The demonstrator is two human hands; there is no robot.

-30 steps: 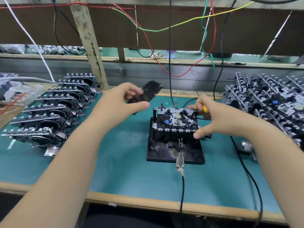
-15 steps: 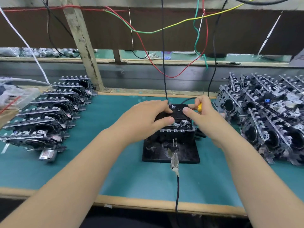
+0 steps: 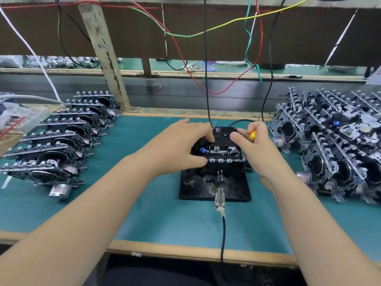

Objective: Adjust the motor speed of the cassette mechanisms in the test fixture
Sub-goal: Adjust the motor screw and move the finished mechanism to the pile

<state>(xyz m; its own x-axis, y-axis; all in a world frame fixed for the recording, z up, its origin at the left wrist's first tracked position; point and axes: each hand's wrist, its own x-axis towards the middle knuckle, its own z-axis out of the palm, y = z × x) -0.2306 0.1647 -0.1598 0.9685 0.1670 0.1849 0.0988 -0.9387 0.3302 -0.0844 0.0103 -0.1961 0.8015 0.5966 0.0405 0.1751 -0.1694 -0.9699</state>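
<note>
Pressing now: left hand (image 3: 181,145) flat on cassette (image 3: 223,134), lower than before (right hand (image 3: 255,145) gripping yellow screwdriver (image 3: 252,135)).

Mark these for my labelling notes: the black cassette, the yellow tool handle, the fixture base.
Cassette (image 3: 223,133), head view, its top face.
Yellow handle (image 3: 252,135), head view, its exposed middle.
Fixture base (image 3: 195,187), head view, bare left part.
</note>
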